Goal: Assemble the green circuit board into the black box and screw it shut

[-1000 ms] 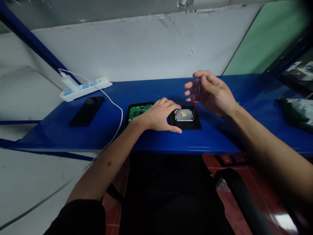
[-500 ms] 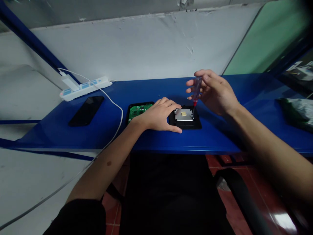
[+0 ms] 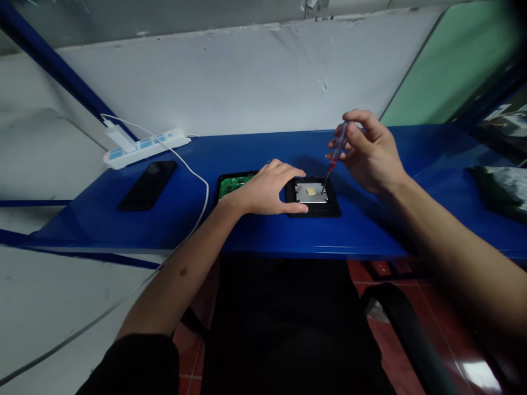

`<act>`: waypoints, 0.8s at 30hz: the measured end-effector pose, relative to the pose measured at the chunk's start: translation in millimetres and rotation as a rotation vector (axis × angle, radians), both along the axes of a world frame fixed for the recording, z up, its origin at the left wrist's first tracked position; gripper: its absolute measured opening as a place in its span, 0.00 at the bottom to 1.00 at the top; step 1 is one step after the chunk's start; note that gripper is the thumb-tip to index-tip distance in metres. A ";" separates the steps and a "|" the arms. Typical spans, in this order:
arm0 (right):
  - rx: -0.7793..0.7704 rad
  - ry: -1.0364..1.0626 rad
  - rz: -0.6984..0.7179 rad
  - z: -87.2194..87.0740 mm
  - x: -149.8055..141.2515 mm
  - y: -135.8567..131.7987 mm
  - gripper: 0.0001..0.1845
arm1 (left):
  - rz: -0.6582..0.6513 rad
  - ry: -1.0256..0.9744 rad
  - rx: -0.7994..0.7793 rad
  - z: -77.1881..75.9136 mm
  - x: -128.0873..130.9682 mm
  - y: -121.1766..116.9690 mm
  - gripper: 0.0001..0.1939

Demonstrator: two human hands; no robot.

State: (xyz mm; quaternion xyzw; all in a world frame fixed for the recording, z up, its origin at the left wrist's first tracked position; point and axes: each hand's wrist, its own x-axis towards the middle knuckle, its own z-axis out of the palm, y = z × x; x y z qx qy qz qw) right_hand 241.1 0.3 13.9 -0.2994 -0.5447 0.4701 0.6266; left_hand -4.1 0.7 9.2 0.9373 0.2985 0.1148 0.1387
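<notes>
My right hand (image 3: 373,151) grips a screwdriver (image 3: 338,145) by its clear handle, which has a red collar. The thin shaft slants down and left, its tip at the right part of a silver metal plate (image 3: 302,196). A small yellowish pad (image 3: 310,191) sits on this plate, which lies in a black plastic cover (image 3: 333,209). With thumb and fingers spread, my left hand (image 3: 274,189) rests at the left side of the cover. Partly hidden under that hand is a green circuit board (image 3: 230,186) in a black casing.
A black phone (image 3: 147,185) lies on the blue table (image 3: 263,235) at the left. Behind it stands a white power strip (image 3: 148,147) with a plugged-in charger and a white cable (image 3: 193,173) crossing the table. At the far right lies a silvery-green bag (image 3: 504,189).
The screwdriver has gone from nearly upright to tilted, its handle moving right with my right hand. Its tip has shifted slightly left on the plate. My left thumb has moved up a little.
</notes>
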 end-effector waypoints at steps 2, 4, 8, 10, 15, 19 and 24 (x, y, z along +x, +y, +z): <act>0.022 0.022 -0.051 -1.8 0.6 3.2 0.13 | 0.024 -0.058 0.037 1.6 -1.7 1.9 0.31; 0.030 0.026 -0.101 -3.7 1.2 6.2 0.15 | 0.074 -0.156 0.103 2.0 -2.5 4.5 0.21; 0.015 -0.023 -0.166 -6.8 2.1 10.3 0.18 | 0.245 -0.296 0.196 0.6 -1.2 10.8 0.17; 0.019 -0.053 -0.185 -8.6 2.6 12.1 0.18 | 0.309 -0.295 0.215 -0.4 -0.2 13.2 0.16; 0.007 -0.112 -0.240 -16.5 2.4 16.9 0.16 | 0.347 -0.180 0.259 -4.2 0.1 15.1 0.11; -0.009 -0.105 -0.284 -21.3 -0.1 18.6 0.16 | 0.339 -0.082 0.272 -6.8 -1.0 15.1 0.12; -0.019 -0.068 -0.276 -20.7 -3.1 17.1 0.14 | 0.321 -0.015 0.273 -7.3 -0.5 16.0 0.12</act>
